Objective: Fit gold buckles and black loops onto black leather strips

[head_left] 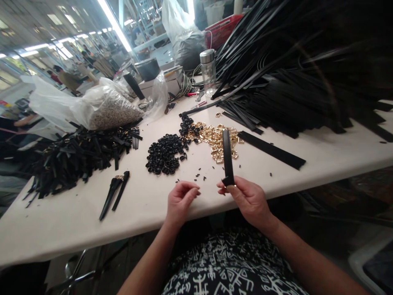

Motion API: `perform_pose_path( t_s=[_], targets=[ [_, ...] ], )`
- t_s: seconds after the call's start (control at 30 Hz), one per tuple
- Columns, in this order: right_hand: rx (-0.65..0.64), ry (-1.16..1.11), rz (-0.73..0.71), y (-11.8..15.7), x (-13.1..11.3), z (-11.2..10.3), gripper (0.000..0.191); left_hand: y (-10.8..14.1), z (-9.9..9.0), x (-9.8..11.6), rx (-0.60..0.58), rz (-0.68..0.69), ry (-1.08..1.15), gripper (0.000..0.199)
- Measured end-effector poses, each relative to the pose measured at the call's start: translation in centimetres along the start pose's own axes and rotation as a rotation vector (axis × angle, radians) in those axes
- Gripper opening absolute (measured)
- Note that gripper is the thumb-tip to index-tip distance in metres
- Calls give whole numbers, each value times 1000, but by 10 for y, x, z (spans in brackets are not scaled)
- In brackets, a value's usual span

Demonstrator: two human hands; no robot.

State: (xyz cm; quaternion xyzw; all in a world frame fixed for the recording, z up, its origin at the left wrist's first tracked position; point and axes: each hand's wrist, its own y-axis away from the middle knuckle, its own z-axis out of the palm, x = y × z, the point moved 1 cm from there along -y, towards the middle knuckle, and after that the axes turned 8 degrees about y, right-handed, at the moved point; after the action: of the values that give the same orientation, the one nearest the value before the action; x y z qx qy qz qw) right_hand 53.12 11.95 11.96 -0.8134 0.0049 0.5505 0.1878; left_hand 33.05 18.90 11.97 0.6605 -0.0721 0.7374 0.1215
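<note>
My right hand is closed on the lower end of a black strap, which stands upright above the table's front edge. A small folded bit of the strap juts out beside my fingertips. To its left, my left hand is apart from the strap, its thumb and fingers drawn together; whatever is between them, if anything, is too small to make out. Beyond my hands lie a heap of gold-coloured metal buckles and a heap of small black loops. Tiny black bits are scattered near my left hand.
Many black straps cover the right back, with a single strap lying nearer. At left are piled strap pieces with buckles, two separate pieces and a plastic bag. A glass bottle stands behind.
</note>
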Motion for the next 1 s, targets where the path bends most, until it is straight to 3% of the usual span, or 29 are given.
perform_pose_path(
  t_s=[0.1, 0.17, 0.23, 0.4, 0.5, 0.57, 0.63, 0.73, 0.8, 0.9, 1.0],
  targets=[
    [-37, -34, 67, 2, 9, 0, 32, -21, -52, 6, 185, 145, -261, 17],
    [-61, -25, 88, 4, 13, 2, 34, -35, -79, 8, 227, 189, -503, 16],
    [-66, 14, 77, 4, 15, 5, 34, -46, -95, 10, 214, 215, -736, 15],
    [-89, 54, 68, 2, 14, 6, 34, -63, -95, 16, 116, 243, -1066, 18],
    [-114, 62, 79, 0, 14, 6, 33, -66, -91, 20, 125, 247, -1116, 16],
    [-133, 92, 72, -1, 13, 6, 33, -64, -86, 21, 157, 226, -972, 16],
    [-158, 140, 54, -2, 9, 9, 33, -57, -77, 19, 184, 155, -657, 20],
    [-184, 170, 34, -5, 0, 16, 33, -41, -49, 14, 162, -32, -106, 31],
    [-199, 145, 39, -8, -8, 22, 31, -28, -26, 13, 124, -135, 124, 34],
    [-207, 117, 56, -10, -16, 28, 27, -14, 4, 12, 52, -194, 276, 34],
    [-197, 76, 95, -9, -19, 29, 26, -7, 21, 12, -7, -194, 347, 31]
  ],
)
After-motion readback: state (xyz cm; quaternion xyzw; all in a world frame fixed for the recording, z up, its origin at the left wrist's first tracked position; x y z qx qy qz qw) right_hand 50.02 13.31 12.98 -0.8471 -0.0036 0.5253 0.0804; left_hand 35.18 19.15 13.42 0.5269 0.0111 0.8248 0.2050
